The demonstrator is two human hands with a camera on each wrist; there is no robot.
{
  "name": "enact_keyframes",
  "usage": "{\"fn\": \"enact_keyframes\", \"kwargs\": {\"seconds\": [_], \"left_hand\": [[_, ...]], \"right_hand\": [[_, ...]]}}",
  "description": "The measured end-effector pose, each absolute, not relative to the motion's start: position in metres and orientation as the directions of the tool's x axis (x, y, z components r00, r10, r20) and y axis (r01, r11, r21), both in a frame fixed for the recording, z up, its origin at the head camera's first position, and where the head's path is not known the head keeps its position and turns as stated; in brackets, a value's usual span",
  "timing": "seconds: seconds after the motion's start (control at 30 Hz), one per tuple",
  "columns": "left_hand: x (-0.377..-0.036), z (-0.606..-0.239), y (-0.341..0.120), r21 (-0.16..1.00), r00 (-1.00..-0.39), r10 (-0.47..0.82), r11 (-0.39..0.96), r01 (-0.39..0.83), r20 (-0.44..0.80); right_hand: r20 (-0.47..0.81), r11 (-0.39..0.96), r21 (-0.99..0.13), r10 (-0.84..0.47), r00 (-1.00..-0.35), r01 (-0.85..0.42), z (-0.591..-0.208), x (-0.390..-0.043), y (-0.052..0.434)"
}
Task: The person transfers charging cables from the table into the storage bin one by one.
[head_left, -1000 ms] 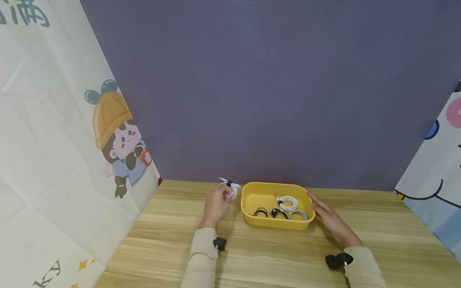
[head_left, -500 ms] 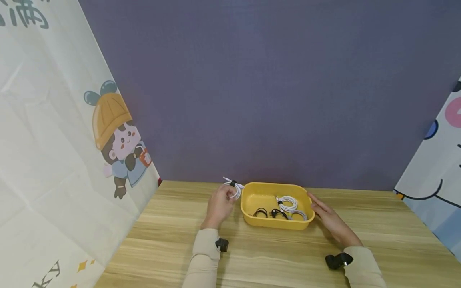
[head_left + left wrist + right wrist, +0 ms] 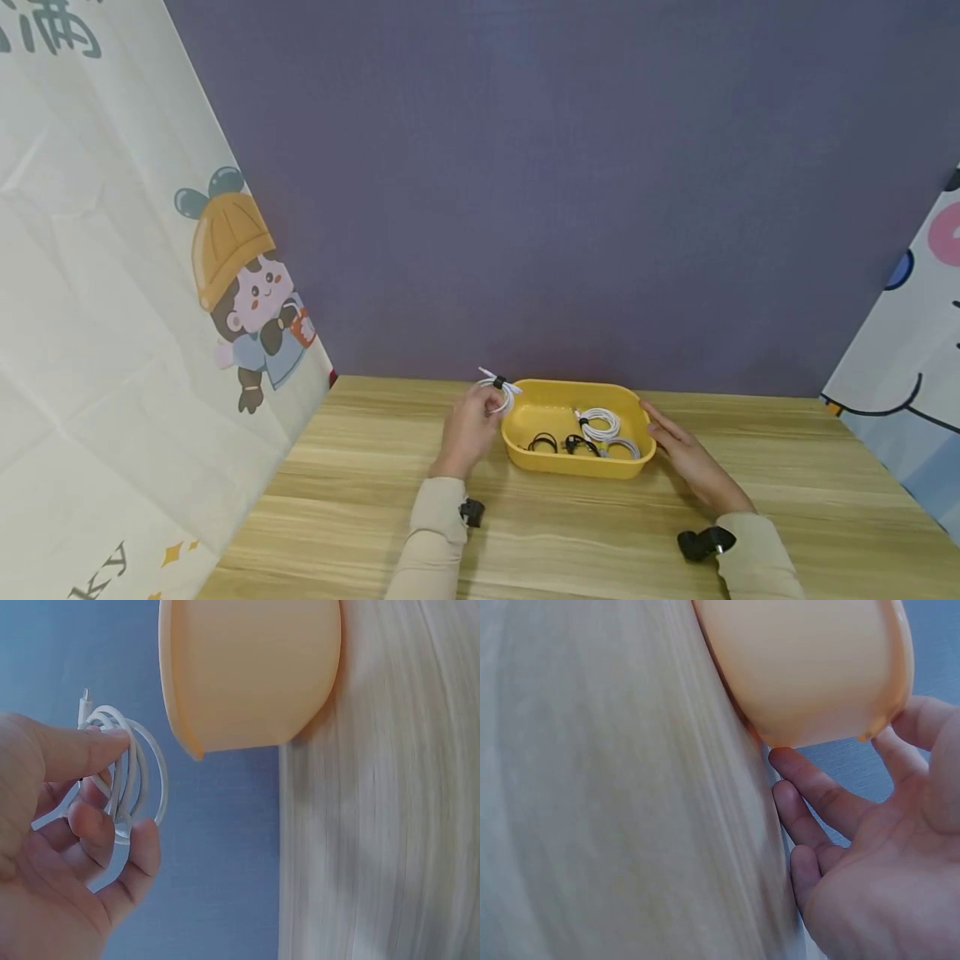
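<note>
Tray [image 3: 525,454] left half free; cable coils [image 3: 597,423] crowd right.

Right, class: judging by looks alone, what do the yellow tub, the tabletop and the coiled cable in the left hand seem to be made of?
Yellow tub: probably moulded plastic, smooth and matt, with rounded corners and one even colour.
Tabletop: wood or a wood-look laminate; pale grain lines run along it, with a slight sheen.
Coiled cable, pinched by the left hand: white plastic or rubber sheath, smooth and flexible, bound by a dark band.
</note>
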State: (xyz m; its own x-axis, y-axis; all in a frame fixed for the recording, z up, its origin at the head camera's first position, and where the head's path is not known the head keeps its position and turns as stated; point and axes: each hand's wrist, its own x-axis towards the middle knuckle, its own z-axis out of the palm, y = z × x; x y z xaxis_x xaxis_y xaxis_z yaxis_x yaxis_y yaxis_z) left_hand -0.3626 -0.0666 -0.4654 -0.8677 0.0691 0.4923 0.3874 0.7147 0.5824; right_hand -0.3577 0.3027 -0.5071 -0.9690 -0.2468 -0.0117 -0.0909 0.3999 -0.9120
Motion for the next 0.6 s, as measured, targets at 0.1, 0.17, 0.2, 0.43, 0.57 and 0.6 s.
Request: {"fn": "enact_keyframes", "kwargs": {"seconds": [0.1, 0.17, 0.2, 0.43, 0.57, 0.6], "left_hand": [[-0.3620, -0.4654, -0.0641, 0.566, -0.858, 0.077, 0.722, 0.399, 0.507], [-0.3616, -0.4656, -0.0628, 0.555, -0.853, 0.082, 0.727, 0.405, 0.515], [-0.3614, -0.4655, -0.0622, 0.551, -0.852, 0.083, 0.729, 0.406, 0.517], [-0.3605, -0.4650, -0.0587, 0.535, -0.852, 0.100, 0.739, 0.409, 0.513], [-0.3608, -0.4657, -0.0567, 0.505, -0.832, 0.116, 0.747, 0.433, 0.542], [-0.3610, -0.4660, -0.0561, 0.497, -0.826, 0.120, 0.747, 0.441, 0.551]], "right_hand": [[-0.014, 0.402, -0.911, -0.246, -0.969, -0.089, -0.5065, -0.3572, 0.3024], [-0.015, 0.403, -0.911, -0.244, -0.970, -0.087, -0.5064, -0.3570, 0.3021], [-0.016, 0.402, -0.911, -0.244, -0.970, -0.087, -0.5064, -0.3569, 0.3019], [-0.017, 0.407, -0.909, -0.247, -0.969, -0.088, -0.5068, -0.3572, 0.3017], [-0.022, 0.406, -0.910, -0.243, -0.970, -0.081, -0.5069, -0.3575, 0.3022], [-0.024, 0.407, -0.910, -0.241, -0.970, -0.079, -0.5068, -0.3573, 0.3021]]}}
